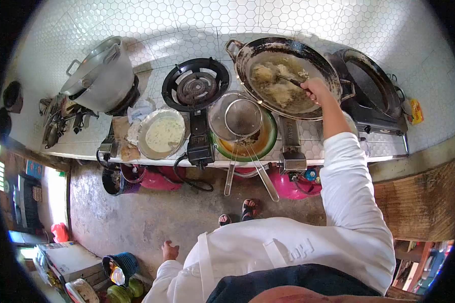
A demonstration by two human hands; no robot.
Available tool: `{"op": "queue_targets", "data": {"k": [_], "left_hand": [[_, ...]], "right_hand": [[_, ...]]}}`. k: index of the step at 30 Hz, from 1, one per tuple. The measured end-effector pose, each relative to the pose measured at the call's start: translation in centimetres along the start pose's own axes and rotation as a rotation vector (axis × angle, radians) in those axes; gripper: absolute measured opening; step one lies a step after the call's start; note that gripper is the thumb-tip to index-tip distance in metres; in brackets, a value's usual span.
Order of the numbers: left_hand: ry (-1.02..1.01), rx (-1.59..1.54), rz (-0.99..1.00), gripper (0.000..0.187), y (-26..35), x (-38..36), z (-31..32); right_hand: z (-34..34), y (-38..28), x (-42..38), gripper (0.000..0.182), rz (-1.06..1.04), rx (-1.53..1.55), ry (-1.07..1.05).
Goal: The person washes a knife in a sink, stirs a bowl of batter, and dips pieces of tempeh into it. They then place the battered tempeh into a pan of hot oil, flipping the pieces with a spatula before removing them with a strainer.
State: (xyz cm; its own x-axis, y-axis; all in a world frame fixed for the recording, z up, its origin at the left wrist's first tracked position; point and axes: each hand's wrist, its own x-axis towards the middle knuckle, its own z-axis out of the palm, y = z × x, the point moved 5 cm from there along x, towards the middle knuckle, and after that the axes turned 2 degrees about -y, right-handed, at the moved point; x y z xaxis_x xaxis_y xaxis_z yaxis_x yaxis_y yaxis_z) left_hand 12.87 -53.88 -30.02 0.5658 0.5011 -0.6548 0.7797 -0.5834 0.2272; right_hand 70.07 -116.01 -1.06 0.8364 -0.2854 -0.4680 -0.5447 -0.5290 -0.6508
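My right hand (316, 91) grips a dark-handled cooking utensil (291, 81) over the large wok (316, 59) at the back right. The utensil's far end is hidden among the frying food. Pale golden battered pieces (280, 94) lie in bubbling oil inside the wok. Down at my side, away from the counter, my left hand (170, 250) hangs with its fingers apart and nothing in it. Two wire strainers (243, 117) rest across a green-rimmed basin (269, 146) just in front of the wok. Left of them stands a bowl of pale batter with green flecks (164, 132).
A bare gas burner (196, 86) sits left of the wok, and a big aluminium pot (102, 81) stands farther left. Another dark pan (371, 83) is at the right. Strainer handles overhang the counter's front edge. Below are pink gas cylinders (162, 178) and hoses.
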Motion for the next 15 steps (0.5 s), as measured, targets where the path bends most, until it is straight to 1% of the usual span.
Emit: {"op": "queue_targets", "data": {"k": [2,4,5,7,12,13,15], "left_hand": [[-0.002,-0.012,-0.081,0.058,1.6,-1.2,-0.5],[0.0,0.0,-0.061,0.058,1.5,-0.8,0.1],[-0.002,0.01,-0.038,0.058,1.5,-0.5,0.6],[-0.009,0.017,-0.044,0.058,1.7,0.4,1.3],[-0.037,0.021,-0.028,0.058,3.2,1.5,1.0],[-0.056,0.029,-0.037,0.058,3.8,1.7,0.4],[-0.076,0.052,-0.04,0.058,4.2,2.8,-0.8]], "right_hand": [[-0.3,-0.6,-0.9,0.026,-0.025,0.039,-0.029],[-0.4,-2.4,-2.2,0.024,-0.303,-0.32,0.049],[-0.4,-2.0,-2.3,0.024,-0.301,-0.321,0.049],[-0.8,-2.4,-3.3,0.022,-0.503,-0.502,0.235],[-0.6,-3.2,-11.6,0.027,-0.453,-0.583,0.322],[-0.3,-3.3,-12.7,0.03,-0.457,-0.604,0.335],[0.3,-3.0,-14.2,0.03,-0.401,-0.619,0.346]]}}
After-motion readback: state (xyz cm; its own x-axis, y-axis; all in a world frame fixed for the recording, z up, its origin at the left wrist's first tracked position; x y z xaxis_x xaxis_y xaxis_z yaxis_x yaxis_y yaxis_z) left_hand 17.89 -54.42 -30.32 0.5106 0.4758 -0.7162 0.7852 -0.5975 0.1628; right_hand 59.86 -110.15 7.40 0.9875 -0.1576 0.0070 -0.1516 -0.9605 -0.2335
